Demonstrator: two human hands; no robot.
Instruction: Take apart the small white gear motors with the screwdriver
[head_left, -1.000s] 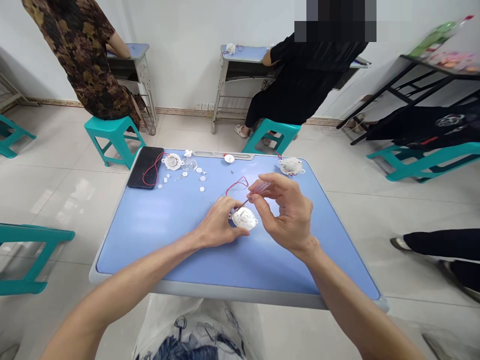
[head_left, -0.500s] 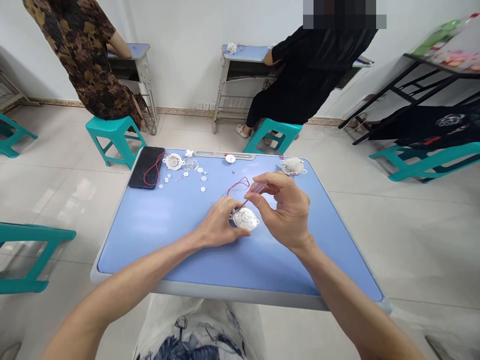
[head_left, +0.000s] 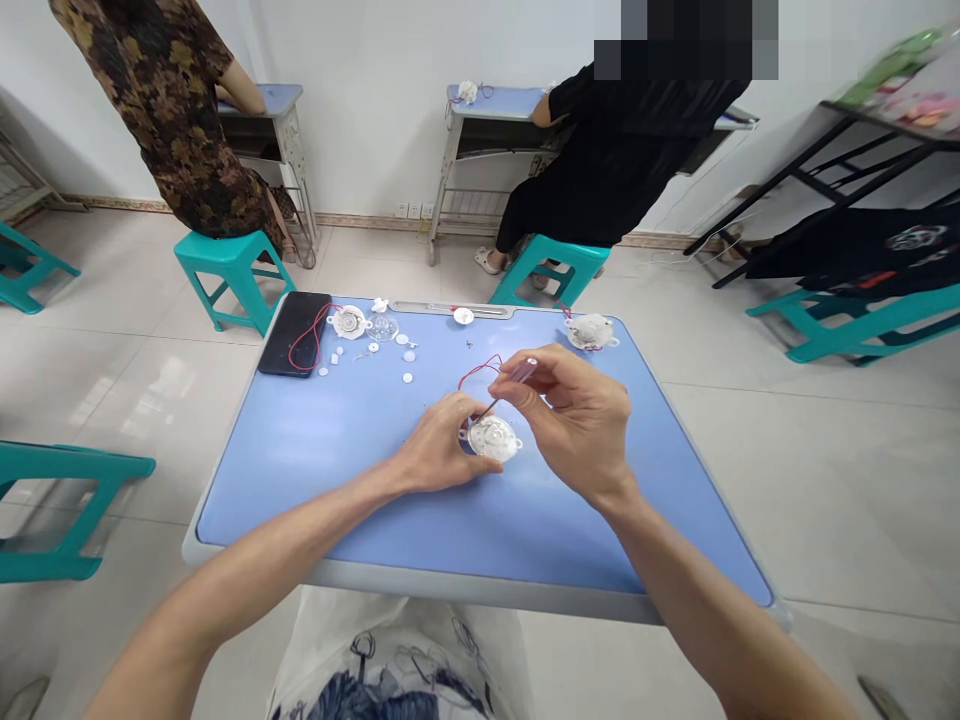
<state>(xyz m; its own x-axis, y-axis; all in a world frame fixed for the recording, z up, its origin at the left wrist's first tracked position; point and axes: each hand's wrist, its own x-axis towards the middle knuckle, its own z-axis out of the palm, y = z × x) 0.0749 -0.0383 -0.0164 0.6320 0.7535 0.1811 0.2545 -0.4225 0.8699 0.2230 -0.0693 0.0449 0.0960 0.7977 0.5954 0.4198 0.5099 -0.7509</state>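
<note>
My left hand (head_left: 437,442) grips a round white plastic motor housing (head_left: 493,438) on the blue desktop (head_left: 337,520), with a red wire (head_left: 478,368) looping up from it. My right hand (head_left: 577,425) pinches a small screwdriver with a translucent pink handle (head_left: 522,372) above the housing. Its thin metal shaft slants down to the housing's left edge, where my fingers hide the tip. A second white motor housing (head_left: 591,331) lies at the desk's far right, and a third (head_left: 349,321) lies at the far left.
Small white parts (head_left: 408,354) and a clear plastic disc (head_left: 384,328) lie near a black phone (head_left: 294,333) at the desk's far edge. Two co-workers (head_left: 169,110) (head_left: 600,170) sit on teal stools at wall desks beyond. Other teal stools (head_left: 67,490) stand around.
The pink screwdriver handle has turned slightly in my right hand. The whole scene has drifted a little to the right in view as my head moves.
</note>
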